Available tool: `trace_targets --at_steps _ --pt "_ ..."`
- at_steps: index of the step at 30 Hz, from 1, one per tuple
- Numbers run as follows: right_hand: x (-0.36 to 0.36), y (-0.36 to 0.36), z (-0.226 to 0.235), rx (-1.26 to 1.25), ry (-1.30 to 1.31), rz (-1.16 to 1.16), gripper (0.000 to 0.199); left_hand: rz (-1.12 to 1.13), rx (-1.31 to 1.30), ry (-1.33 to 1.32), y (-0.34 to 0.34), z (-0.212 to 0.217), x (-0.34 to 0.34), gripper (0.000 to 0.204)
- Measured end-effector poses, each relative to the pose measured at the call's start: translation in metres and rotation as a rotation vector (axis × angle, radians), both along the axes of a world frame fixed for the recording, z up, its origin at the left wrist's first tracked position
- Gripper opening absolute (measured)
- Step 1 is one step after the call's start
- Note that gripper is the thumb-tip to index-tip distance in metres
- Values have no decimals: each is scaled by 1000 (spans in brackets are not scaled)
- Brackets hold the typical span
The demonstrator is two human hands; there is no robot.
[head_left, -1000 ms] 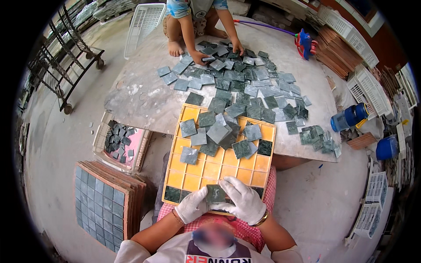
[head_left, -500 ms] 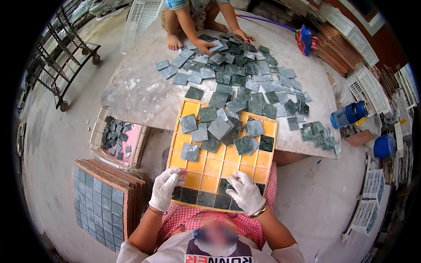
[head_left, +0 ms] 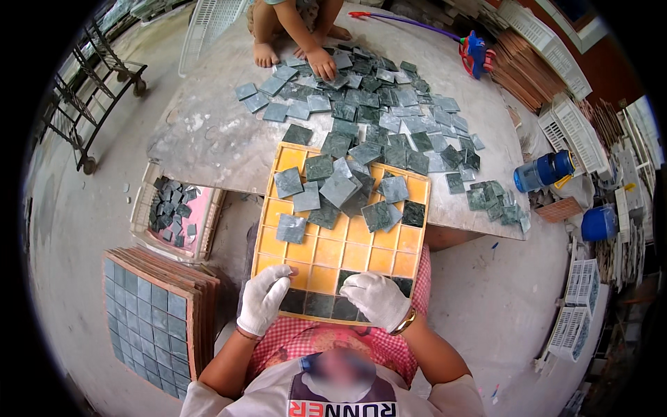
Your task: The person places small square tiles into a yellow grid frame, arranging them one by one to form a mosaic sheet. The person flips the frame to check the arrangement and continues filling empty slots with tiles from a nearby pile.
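Observation:
A yellow gridded tray (head_left: 326, 257) lies across my lap, its far end against the board. Dark green square tiles (head_left: 319, 306) fill much of its nearest row, and loose tiles (head_left: 338, 189) are heaped over its far half. My left hand (head_left: 262, 302), in a white glove, is at the tray's near left edge. Its fingers are curled together, a bare fingertip showing; anything in them is hidden. My right hand (head_left: 379, 300), also gloved, bends over the near rows with fingertips together beside a dark tile (head_left: 345, 276). Whether they grip it is hidden.
Many loose tiles (head_left: 361, 104) cover the board (head_left: 208, 146) ahead, where another person's hand (head_left: 322, 64) touches them. To my left stand a crate of tile pieces (head_left: 149, 208) and stacked tiled panels (head_left: 146, 320). A blue jug (head_left: 545, 171) is at right.
My right hand has shifted left over the near rows, its fingers drawing together. My left hand stays by the tray edge. The other person's hands have moved, and the whole view has shifted slightly.

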State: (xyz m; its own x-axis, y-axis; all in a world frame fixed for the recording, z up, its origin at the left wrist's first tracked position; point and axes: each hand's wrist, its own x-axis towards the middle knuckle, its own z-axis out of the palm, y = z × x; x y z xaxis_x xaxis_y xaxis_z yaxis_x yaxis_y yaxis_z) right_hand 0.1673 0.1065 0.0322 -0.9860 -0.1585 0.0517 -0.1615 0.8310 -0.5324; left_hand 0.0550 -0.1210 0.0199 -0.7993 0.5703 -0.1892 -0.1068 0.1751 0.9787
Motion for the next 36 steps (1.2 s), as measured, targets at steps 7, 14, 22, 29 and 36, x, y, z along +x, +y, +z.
trace_targets --at_steps 7,14,22,29,36 --pt "29 -12 3 -32 -78 -226 12 59 -63 235 -19 -3 -2 18" --pt "38 -39 -8 84 18 -339 31 -45 -45 228 -12 -8 12 19" --pt "16 -22 22 -18 -446 -167 27 -167 -30 352 3 14 16 16" --pt "19 -2 30 -1307 -565 -768 16 -153 107 -275 11 -5 39 25" --pt "7 -27 36 -1113 -714 -574 25 -222 223 -617 26 3 44 38"
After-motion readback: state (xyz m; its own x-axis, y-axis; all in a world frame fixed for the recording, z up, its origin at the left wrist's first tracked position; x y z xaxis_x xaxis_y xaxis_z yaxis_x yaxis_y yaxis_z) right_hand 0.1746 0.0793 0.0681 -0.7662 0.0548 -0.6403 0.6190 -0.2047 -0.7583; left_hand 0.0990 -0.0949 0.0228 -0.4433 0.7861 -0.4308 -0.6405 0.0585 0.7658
